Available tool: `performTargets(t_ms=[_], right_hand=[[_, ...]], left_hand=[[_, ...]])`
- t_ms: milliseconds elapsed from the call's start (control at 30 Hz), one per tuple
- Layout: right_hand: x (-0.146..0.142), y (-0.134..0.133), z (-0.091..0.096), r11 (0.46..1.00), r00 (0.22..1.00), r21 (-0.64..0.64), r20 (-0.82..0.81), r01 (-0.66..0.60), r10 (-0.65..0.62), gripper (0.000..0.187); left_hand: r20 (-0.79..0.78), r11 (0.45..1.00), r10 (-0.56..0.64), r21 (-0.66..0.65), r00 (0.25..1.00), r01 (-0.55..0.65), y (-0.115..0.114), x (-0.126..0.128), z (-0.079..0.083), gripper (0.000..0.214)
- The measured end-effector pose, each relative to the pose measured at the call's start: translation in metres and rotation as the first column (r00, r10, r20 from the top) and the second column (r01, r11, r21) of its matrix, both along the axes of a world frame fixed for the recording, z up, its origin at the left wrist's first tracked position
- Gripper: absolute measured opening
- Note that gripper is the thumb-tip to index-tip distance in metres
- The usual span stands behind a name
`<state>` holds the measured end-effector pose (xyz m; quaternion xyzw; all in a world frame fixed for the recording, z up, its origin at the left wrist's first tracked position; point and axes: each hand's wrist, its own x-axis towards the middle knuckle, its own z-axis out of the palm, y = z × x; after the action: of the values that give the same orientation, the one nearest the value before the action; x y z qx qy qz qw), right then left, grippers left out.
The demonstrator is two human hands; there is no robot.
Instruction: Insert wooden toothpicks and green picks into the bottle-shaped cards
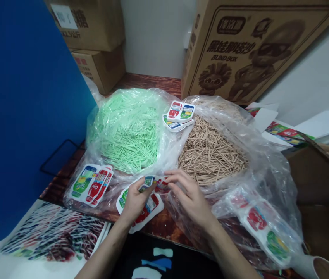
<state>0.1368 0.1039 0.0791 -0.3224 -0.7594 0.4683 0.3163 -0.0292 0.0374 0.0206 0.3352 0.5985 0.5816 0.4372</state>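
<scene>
My left hand (136, 199) is closed on a small drink-print card (162, 185), with its fingers and thumb pinching the left part. At the card's right end are the bent fingers of my right hand (192, 197), closed in a pinch on its red part. The grip partly covers the card. Beneath my left hand lie larger white-edged cut-out cards (152, 207), printed with red and green bottles. Beyond my hands, a clear plastic bag of light green sticks (135, 143) lies to the left. Another bag, of brown sticks (211, 155), lies to the right.
Several bottle-print cards (92, 185) lie left, and a small stack (180, 115) rests between the bags. Wrapped cards (264, 228) lie front right. A large cardboard box (248, 50) stands behind, with stacked boxes (103, 66) back left. A blue panel (27, 116) borders the left side.
</scene>
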Motion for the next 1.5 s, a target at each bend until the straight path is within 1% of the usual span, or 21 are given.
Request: performTargets(t_ms=[100, 233, 333, 400, 500, 567, 633, 733, 800, 867, 967, 1033, 1100, 1167, 1200, 1233, 1267, 1333, 1367, 1433, 1500], right_hand=[[0.003, 0.001, 0.003, 0.994, 0.997, 0.072, -0.019, 0.083, -0.081, 0.017], [0.003, 0.004, 0.003, 0.99, 0.992, 0.14, 0.124, -0.001, -0.017, 0.015], [-0.002, 0.003, 0.003, 0.989, 0.995, 0.149, 0.103, -0.015, 0.0, 0.015], [-0.007, 0.001, 0.003, 0.988, 0.993, 0.145, 0.109, -0.056, 0.04, 0.015], [-0.015, -0.003, 0.003, 0.978, 0.97, 0.055, 0.151, -0.2, 0.19, 0.016], [-0.018, -0.006, 0.002, 0.973, 0.968, -0.049, 0.098, -0.225, 0.229, 0.019], [-0.02, -0.009, -0.001, 0.971, 0.985, -0.171, 0.015, -0.166, 0.171, 0.024], [-0.024, -0.013, -0.014, 0.937, 0.996, -0.339, -0.003, -0.089, 0.094, 0.023], [-0.029, -0.015, -0.026, 0.921, 0.992, -0.377, 0.04, -0.097, 0.121, 0.021], [-0.036, -0.018, -0.038, 0.927, 0.98, -0.349, 0.092, -0.135, 0.177, 0.019], [-0.043, -0.019, -0.053, 0.945, 0.958, -0.278, 0.174, -0.173, 0.226, 0.018], [-0.044, -0.018, -0.06, 0.955, 0.956, -0.254, 0.204, -0.156, 0.21, 0.018], [-0.042, -0.015, -0.067, 0.964, 0.963, -0.239, 0.209, -0.12, 0.172, 0.019], [-0.039, -0.012, -0.073, 0.972, 0.972, -0.224, 0.208, -0.066, 0.113, 0.019], [-0.037, -0.01, -0.075, 0.975, 0.974, -0.22, 0.21, -0.036, 0.083, 0.019], [-0.037, -0.009, -0.077, 0.976, 0.975, -0.219, 0.215, -0.01, 0.058, 0.019], [-0.037, -0.007, -0.078, 0.976, 0.974, -0.219, 0.221, 0.008, 0.042, 0.019], [-0.04, -0.005, -0.078, 0.976, 0.973, -0.219, 0.228, 0.015, 0.036, 0.018], [-0.042, -0.005, -0.077, 0.976, 0.973, -0.217, 0.228, 0.007, 0.044, 0.018], [-0.045, -0.004, -0.075, 0.977, 0.972, -0.212, 0.225, -0.016, 0.065, 0.018], [-0.047, -0.003, -0.072, 0.978, 0.972, -0.206, 0.224, -0.03, 0.077, 0.018]], left_hand=[[0.041, 0.999, -0.012, 0.03, 0.999, 0.011, 0.001, 0.001, 0.002, 0.016], [0.035, 1.0, -0.015, 0.006, 0.999, 0.015, 0.001, 0.0, 0.001, 0.014], [0.028, 0.999, -0.048, 0.014, 0.998, 0.048, -0.001, -0.002, 0.0, 0.014], [0.023, 0.997, -0.07, 0.021, 0.997, 0.069, -0.004, -0.005, 0.002, 0.013], [-0.003, 0.997, -0.074, 0.005, 0.997, 0.074, -0.013, -0.02, 0.008, 0.012], [-0.014, 0.999, -0.046, -0.011, 0.999, 0.046, -0.025, -0.04, 0.014, 0.014], [-0.023, 0.999, 0.016, -0.037, 1.0, -0.016, -0.042, -0.069, 0.02, 0.019], [-0.06, 0.971, 0.199, -0.126, 0.978, -0.205, -0.066, -0.121, 0.021, 0.03], [-0.103, 0.934, 0.322, -0.125, 0.941, -0.334, -0.074, -0.155, 0.015, 0.038], [-0.17, 0.902, 0.38, -0.151, 0.909, -0.405, -0.074, -0.184, 0.003, 0.044], [-0.37, 0.897, 0.249, -0.26, 0.895, -0.358, -0.067, -0.215, -0.016, 0.048], [-0.616, 0.893, 0.115, -0.28, 0.78, -0.353, -0.061, -0.224, -0.026, 0.044], [-0.839, 0.88, 0.089, -0.186, 0.537, -0.436, -0.057, -0.22, -0.032, 0.042], [-0.939, 0.852, 0.177, -0.003, 0.294, -0.524, -0.054, -0.2, -0.034, 0.042], [-0.948, 0.841, 0.227, 0.074, 0.224, -0.535, -0.052, -0.183, -0.034, 0.038], [-0.94, 0.847, 0.267, 0.123, 0.214, -0.518, -0.051, -0.164, -0.034, 0.029], [-0.925, 0.884, 0.267, 0.123, 0.27, -0.451, -0.049, -0.143, -0.034, 0.019], [-0.891, 0.988, 0.075, 0.006, 0.448, -0.154, -0.043, -0.102, -0.035, 0.011], [-0.876, 0.997, -0.04, -0.067, 0.481, -0.039, -0.04, -0.085, -0.037, 0.011], [-0.861, 0.988, -0.128, -0.151, 0.493, -0.008, -0.032, -0.062, -0.04, 0.024], [-0.838, 0.982, -0.137, -0.185, 0.529, -0.039, -0.026, -0.055, -0.044, 0.021]])
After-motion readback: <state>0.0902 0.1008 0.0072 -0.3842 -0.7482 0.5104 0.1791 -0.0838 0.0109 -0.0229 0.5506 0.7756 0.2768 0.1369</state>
